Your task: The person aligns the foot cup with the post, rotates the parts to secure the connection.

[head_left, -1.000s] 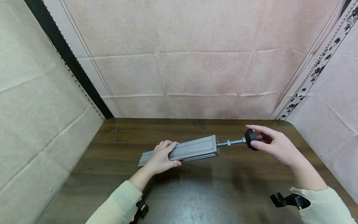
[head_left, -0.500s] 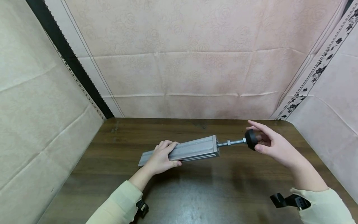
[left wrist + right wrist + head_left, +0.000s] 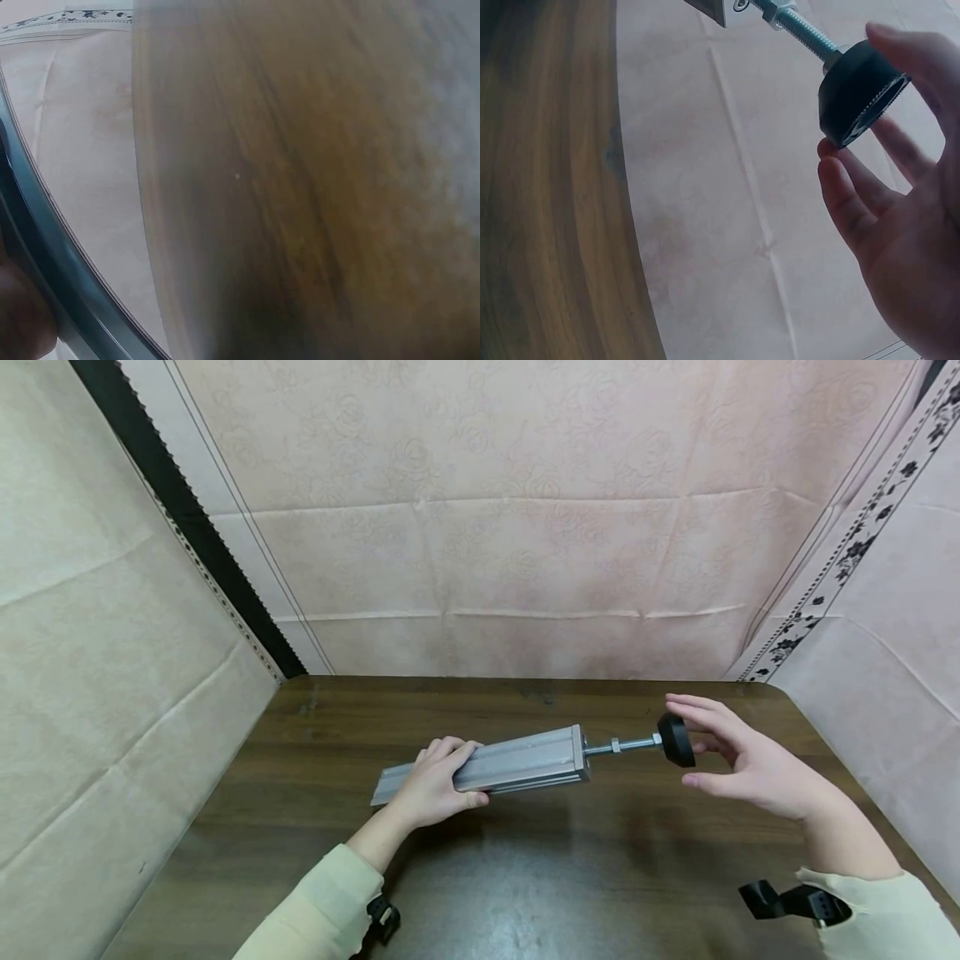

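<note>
A grey aluminium profile leg (image 3: 525, 757) lies slantwise above the brown table in the head view. My left hand (image 3: 429, 785) grips its left part, thumb along the near side. From its right end a threaded rod (image 3: 633, 744) with a nut sticks out and carries a black levelling foot (image 3: 677, 740). Around the foot's far right side my right hand (image 3: 750, 760) is spread, its thumb apart from the foot. In the right wrist view, the fingertips (image 3: 829, 161) sit right at the rim of the levelling foot (image 3: 859, 94). Only an edge of the profile leg (image 3: 56, 247) shows in the left wrist view.
The wooden table (image 3: 510, 877) stretches beneath both hands. A pale patterned cloth (image 3: 525, 552) hangs behind its far edge, with further cloths at left and right. Black camera mounts (image 3: 795, 902) are strapped at both wrists.
My right thumb has come away from the levelling foot, and the right hand has shifted slightly right and down. My left hand keeps its grip, the profile leg almost still.
</note>
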Demonstrator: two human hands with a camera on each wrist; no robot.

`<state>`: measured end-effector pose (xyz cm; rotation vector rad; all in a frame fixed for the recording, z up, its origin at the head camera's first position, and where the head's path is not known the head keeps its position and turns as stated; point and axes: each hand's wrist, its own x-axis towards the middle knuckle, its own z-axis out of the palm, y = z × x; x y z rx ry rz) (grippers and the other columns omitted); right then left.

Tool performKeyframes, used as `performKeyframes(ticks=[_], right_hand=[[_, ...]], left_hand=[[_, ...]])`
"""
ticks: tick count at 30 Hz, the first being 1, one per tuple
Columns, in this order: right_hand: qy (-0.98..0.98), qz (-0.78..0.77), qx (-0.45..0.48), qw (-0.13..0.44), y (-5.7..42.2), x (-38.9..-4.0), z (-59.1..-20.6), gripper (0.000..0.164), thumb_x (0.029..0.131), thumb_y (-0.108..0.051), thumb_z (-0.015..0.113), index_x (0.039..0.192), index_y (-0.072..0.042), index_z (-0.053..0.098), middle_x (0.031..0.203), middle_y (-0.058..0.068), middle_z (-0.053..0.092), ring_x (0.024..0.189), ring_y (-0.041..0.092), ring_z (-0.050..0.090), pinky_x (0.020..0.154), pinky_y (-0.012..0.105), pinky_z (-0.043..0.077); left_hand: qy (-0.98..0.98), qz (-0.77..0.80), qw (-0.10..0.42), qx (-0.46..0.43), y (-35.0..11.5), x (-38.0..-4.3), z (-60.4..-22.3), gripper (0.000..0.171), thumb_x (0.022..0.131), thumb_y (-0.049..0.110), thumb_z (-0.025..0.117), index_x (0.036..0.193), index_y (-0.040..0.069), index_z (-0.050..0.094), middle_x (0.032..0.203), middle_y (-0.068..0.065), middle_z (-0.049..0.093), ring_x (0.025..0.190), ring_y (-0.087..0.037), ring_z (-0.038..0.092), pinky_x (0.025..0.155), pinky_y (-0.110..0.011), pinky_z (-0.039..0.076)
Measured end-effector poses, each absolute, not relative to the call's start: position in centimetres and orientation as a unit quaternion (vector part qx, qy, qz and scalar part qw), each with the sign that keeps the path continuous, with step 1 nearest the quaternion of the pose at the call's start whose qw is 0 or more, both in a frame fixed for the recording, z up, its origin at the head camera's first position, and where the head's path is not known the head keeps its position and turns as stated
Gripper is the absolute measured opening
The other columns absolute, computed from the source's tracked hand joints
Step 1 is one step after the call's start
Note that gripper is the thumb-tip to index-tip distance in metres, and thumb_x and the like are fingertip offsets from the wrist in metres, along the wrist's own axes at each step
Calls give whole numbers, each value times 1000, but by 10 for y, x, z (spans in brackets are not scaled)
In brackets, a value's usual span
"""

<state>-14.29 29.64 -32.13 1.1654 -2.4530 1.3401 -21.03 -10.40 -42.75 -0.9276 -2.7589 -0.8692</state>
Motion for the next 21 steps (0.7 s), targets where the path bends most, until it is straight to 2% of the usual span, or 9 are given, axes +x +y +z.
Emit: performKeyframes(ticks=[4, 7, 14, 17, 21], right_hand=[[-821, 440, 361, 41, 296, -141, -320, 77, 74, 18, 68, 141, 0, 35, 143, 4, 33, 106, 10, 53, 83, 16, 44], [-833, 430, 345, 39, 296, -140, -319, 72, 77, 13, 69, 140, -3, 38, 141, 2, 36, 107, 9, 52, 83, 15, 43], [-848, 410, 333, 54, 296, -141, -319, 70, 77, 11, 69, 139, -5, 42, 140, 7, 37, 111, 7, 48, 84, 14, 41], [-852, 406, 324, 58, 296, -141, -320, 69, 77, 9, 70, 138, -6, 43, 138, 7, 39, 106, 9, 50, 82, 15, 42], [-856, 410, 311, 56, 295, -140, -320, 68, 77, 8, 71, 138, -7, 43, 133, 0, 41, 92, 12, 56, 73, 19, 46]], left_hand=[[-906, -285, 52, -310, -103, -210, -428, 76, 72, 42, 77, 135, 10, 49, 124, -5, 48, 107, -23, 42, 89, -45, 33], [-906, -282, 53, -311, -103, -210, -428, 76, 72, 43, 77, 135, 12, 49, 124, -5, 48, 107, -23, 42, 89, -44, 33], [-904, -289, 50, -312, -103, -211, -429, 76, 73, 42, 77, 135, 9, 49, 124, -6, 48, 108, -24, 42, 90, -46, 33], [-904, -287, 50, -313, -103, -210, -429, 76, 73, 43, 77, 136, 11, 48, 124, -5, 48, 108, -23, 42, 90, -45, 33], [-904, -286, 50, -313, -103, -210, -429, 77, 72, 43, 77, 136, 11, 48, 124, -5, 48, 109, -23, 42, 90, -45, 33]])
